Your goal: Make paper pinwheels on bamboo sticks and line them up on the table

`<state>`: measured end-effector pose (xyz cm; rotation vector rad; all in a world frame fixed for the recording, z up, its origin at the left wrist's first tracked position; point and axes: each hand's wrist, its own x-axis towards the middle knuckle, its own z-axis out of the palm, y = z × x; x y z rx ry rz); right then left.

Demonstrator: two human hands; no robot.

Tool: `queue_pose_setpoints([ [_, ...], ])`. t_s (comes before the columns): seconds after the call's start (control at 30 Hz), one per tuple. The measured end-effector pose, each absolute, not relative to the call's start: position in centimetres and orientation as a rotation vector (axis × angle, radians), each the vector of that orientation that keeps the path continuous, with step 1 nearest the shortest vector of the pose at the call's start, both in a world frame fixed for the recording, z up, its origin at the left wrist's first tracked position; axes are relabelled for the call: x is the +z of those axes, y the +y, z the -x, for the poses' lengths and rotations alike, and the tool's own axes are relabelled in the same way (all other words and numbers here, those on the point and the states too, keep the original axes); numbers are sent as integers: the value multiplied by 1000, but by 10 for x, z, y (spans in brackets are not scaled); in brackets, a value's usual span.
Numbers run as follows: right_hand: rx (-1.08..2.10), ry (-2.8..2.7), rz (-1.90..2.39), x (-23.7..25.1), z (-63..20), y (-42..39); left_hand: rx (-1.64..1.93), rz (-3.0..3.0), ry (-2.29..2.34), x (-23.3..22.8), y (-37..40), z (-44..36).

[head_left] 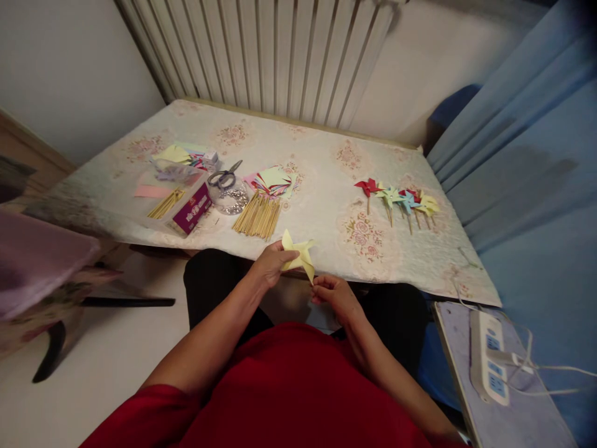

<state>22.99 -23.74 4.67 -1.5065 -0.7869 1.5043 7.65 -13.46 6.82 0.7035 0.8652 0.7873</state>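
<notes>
A pale yellow paper pinwheel is held over the table's front edge. My left hand grips it from the left, with the thumb lying across its middle. My right hand is closed in a pinch right at the tip of the pinwheel's lower blade; anything small between those fingers is too tiny to make out. Just beyond my left hand lies a bundle of thin wooden sticks. Behind them rests a stack of coloured paper sheets.
A clear tub of metal fasteners has scissors on top. Left of it is a purple-fronted box with sticks. Several finished pinwheels lie at right on the flowered tablecloth. A power strip with cables sits at lower right.
</notes>
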Motion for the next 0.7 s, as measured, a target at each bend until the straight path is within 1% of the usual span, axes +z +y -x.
queue_pose_setpoints([
  [0.4, 1456, -787, 1506, 46, -233, -236, 773, -752, 841, 66, -130, -80],
  [0.7, 1394, -724, 1522, 44, -240, -232, 817, -698, 970, 61, -126, -79],
])
